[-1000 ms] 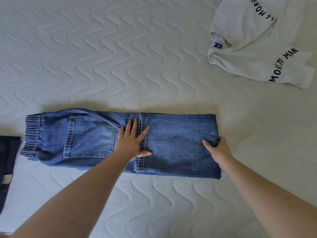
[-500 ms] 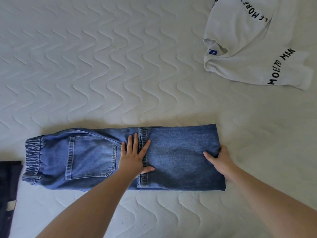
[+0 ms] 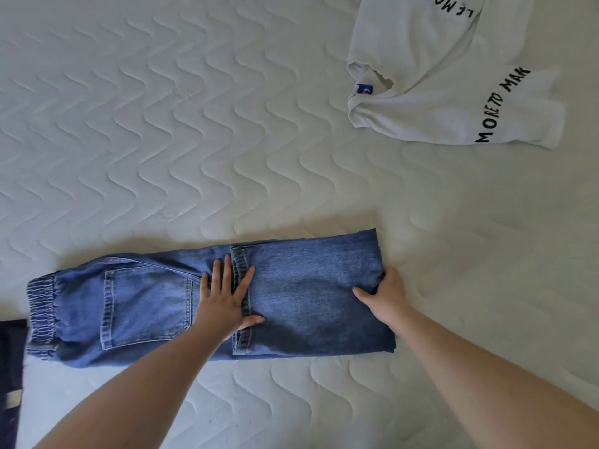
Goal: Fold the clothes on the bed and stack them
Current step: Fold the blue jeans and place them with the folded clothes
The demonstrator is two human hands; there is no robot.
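Blue jeans [image 3: 311, 296] lie folded lengthwise on the bed, elastic waistband at the left, legs doubled over so the hems sit mid-length. My left hand [image 3: 227, 299] presses flat on the jeans at the hem seam, fingers straight and spread. My right hand [image 3: 385, 296] grips the folded right edge of the jeans, thumb on top and fingers curled under the fold. A white t-shirt [image 3: 453, 79] with black lettering lies crumpled at the far right.
The white quilted mattress [image 3: 162, 124] stretches wide beyond the jeans. A dark navy garment [image 3: 11, 377] lies at the left edge, just beside the waistband.
The view has tilted, so the jeans sit lower in the frame. Both hands keep the same hold on the jeans.
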